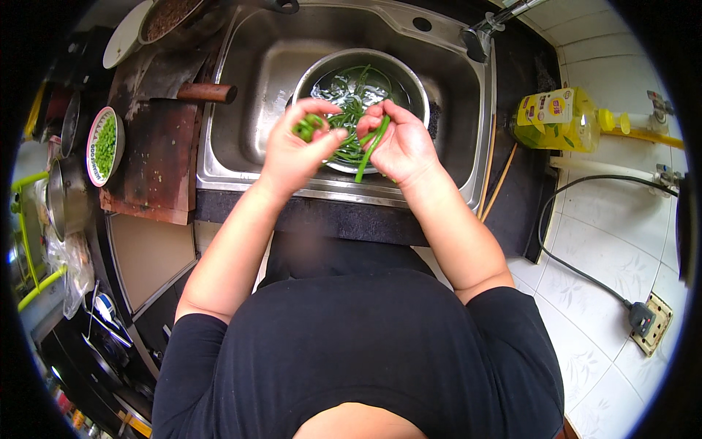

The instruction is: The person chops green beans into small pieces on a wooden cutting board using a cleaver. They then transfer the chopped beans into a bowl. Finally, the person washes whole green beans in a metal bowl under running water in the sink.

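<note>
A round metal basin (pixel 417 85) of water stands in the sink, with long thin green vegetable stems (pixel 354 103) lying in it, possibly garlic scapes or long beans. Over its near left side my left hand (pixel 295 146) is closed around a small bunch of short green pieces (pixel 310 126). To its right my right hand (pixel 404 143) is turned palm up, its fingers curled on a green stem (pixel 371 148) whose end hangs toward the basin's near rim. The two hands are a little apart. Part of the basin's near rim is hidden behind them.
Around the basin is a steel sink (pixel 241 110) with a tap (pixel 477 42). On the left, a cleaver (pixel 207 92) lies on a wooden board (pixel 150 172), beside a bowl (pixel 117 174) of chopped green pieces. Chopsticks (pixel 500 181) and a yellow bottle (pixel 578 121) are at the right.
</note>
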A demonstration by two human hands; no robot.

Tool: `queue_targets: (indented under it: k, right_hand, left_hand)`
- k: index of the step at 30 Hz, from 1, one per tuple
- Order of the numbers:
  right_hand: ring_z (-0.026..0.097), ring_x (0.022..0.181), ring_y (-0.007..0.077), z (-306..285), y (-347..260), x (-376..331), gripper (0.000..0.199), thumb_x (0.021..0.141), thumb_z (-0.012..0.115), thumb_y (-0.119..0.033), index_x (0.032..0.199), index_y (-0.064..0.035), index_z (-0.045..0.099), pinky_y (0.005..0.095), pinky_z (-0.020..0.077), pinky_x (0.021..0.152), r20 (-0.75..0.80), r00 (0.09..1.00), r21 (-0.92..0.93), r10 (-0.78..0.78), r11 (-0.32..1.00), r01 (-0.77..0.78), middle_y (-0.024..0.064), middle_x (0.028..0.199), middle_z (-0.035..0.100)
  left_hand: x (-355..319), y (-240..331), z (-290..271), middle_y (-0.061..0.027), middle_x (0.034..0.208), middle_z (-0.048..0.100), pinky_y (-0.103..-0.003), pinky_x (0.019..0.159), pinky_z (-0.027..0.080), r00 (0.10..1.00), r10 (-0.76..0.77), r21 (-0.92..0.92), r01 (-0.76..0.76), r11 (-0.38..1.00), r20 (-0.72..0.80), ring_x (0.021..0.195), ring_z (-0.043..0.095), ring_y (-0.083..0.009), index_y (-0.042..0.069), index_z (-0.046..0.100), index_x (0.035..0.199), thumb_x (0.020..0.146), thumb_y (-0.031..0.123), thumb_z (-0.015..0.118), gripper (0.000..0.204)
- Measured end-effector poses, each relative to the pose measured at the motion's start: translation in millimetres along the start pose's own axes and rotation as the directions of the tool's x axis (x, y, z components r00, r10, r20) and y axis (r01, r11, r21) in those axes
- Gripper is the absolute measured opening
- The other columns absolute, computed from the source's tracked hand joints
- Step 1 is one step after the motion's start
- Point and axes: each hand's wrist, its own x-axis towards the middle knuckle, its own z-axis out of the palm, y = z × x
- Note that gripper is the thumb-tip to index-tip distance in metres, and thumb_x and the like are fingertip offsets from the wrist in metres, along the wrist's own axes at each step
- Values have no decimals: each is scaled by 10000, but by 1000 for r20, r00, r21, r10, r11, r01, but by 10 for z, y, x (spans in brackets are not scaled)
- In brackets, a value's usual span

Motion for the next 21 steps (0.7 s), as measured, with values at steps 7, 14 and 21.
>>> queue_targets:
  k: [7,14,21]
  right_hand:
    - [572,763,277,45,71,-79,165,915,378,-167,877,-28,457,406,492,750,69,997,-48,35,998,-32,151,846,581]
    - [582,908,319,142,189,-141,265,910,313,-212,925,-11,484,424,469,802,5,995,-307,102,947,-96,195,988,598]
    - [404,538,157,-103,12,-140,178,884,378,-189,811,-57,473,302,397,560,-81,992,-193,99,975,-113,9,599,405]
  left_hand:
    - [8,55,-5,-19,775,577,-215,577,403,922,314,313,-375,873,227,651,502,-96,35,619,918,695,-53,672,245]
    - [4,46,-13,-89,852,571,-267,605,443,836,505,347,-549,760,217,662,535,-167,22,573,899,768,-43,577,146]
    - [43,-22,-160,-54,764,522,-262,682,449,936,317,-184,-342,922,-152,751,547,-128,49,400,997,893,6,422,115]
